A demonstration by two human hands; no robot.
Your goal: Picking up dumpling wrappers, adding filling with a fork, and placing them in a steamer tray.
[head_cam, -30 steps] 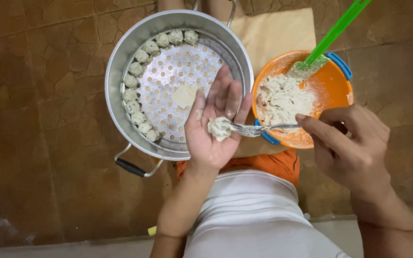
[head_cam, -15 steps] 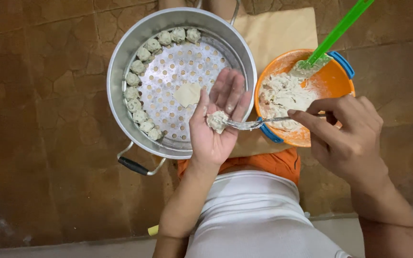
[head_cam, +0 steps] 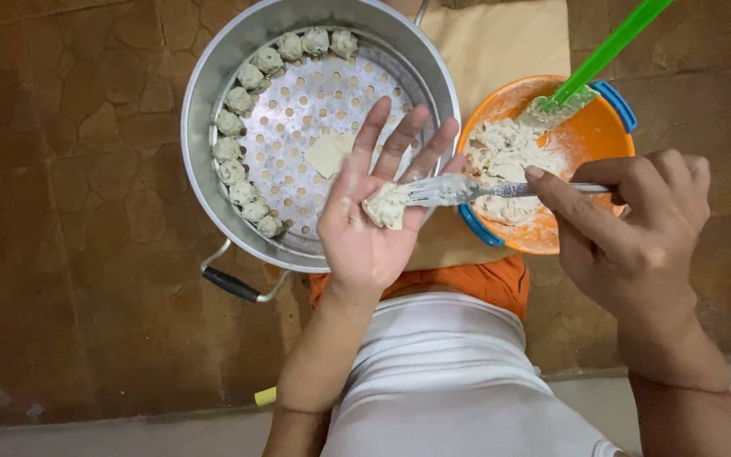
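Steamer pot [head_cam: 213, 101] sits just beyond the left hand [head_cam: 370, 228], dumplings [head_cam: 243, 144] lining its rim. Orange bowl [head_cam: 590, 140] of filling between the hands. Right hand [head_cam: 636, 237] clenched on fork [head_cam: 501, 190]. Left palm released flat, filled wrapper [head_cam: 387, 206] on it, fork tip touching.

The left hand [head_cam: 374, 224] now lies flatter over the steamer pot [head_cam: 213, 101], fingers spread wider. The filling lump [head_cam: 387, 206] sits higher on the palm, the fork [head_cam: 467, 190] pressing it there.
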